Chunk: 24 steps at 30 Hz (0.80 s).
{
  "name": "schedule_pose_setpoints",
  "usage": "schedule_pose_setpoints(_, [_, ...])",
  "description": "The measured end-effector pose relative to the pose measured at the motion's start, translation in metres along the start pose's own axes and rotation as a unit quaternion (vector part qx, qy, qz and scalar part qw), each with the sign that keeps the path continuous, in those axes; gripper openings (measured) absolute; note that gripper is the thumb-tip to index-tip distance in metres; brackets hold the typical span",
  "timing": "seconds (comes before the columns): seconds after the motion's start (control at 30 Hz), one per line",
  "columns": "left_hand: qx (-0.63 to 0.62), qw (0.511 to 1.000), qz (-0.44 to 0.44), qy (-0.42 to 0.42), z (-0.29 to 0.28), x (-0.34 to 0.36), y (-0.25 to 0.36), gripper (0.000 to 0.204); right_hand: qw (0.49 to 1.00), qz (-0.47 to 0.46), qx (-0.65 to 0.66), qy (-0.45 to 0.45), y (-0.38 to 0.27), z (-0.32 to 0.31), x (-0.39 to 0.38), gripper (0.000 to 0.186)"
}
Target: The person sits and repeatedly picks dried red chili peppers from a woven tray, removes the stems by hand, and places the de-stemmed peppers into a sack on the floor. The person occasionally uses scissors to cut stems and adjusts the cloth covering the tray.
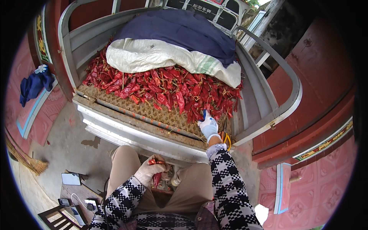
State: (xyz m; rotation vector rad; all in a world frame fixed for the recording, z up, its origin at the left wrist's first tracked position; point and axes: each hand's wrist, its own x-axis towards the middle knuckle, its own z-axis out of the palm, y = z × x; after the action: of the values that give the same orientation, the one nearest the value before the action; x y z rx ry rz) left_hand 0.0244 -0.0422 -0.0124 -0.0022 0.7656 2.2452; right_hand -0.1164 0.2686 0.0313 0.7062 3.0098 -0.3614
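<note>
My left hand (150,169), in a pale knit glove, is closed around dried red chili peppers (157,178) between my knees. My right hand (209,125), in a white glove with blue on the fingers, reaches to the near right edge of a pile of red chili peppers (165,88). Its fingertips touch the peppers; their grip is partly hidden. Scissors (228,142) with orange-yellow handles lie just right of that wrist. The pile rests on a rusty, studded truck bed (115,96).
A white woven sack (149,55) and a dark blue cloth (180,28) cover the far part of the pile. Metal side rails (289,82) flank the bed. At lower left stand a small table with devices (76,193), a wooden chair (57,218) and a broom (34,165).
</note>
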Motion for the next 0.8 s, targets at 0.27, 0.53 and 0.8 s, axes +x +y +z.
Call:
schedule_pose_setpoints(0.27, [0.014,0.999,0.041,0.028,-0.009,0.002,0.002,0.030,0.987,-0.138,-0.025,0.080,0.016,-0.007,-0.037,0.047])
schedule_pose_setpoints(0.53, [-0.049,0.998,-0.001,-0.031,-0.001,0.004,0.004,0.052,0.850,-0.493,-0.182,0.033,-0.029,-0.038,-0.183,0.027])
schedule_pose_setpoints(0.8, [0.059,0.993,-0.099,-0.040,0.001,0.000,0.008,0.036,0.873,-0.469,0.134,-0.013,-0.049,-0.021,-0.210,0.042])
